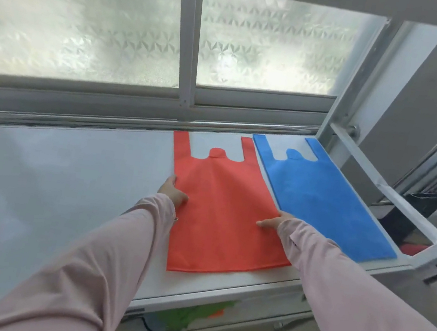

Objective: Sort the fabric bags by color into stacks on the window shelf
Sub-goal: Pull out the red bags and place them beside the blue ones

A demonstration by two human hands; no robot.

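A red-orange fabric bag (219,208) lies flat on the white window shelf (65,184), handles toward the window. To its right a blue fabric bag (320,198) lies flat the same way, close to the shelf's right end. My left hand (173,191) grips the red bag's left edge, thumb on top of the cloth. At the red bag's right edge my right hand (274,221) does the same, just beside the blue bag. Both arms wear pale pink sleeves.
Frosted sliding windows (90,25) run behind the shelf. A white metal frame (395,199) stands at the shelf's right end. Below the front edge green and orange fabric (196,315) shows on a lower level. The shelf's left half is bare white surface.
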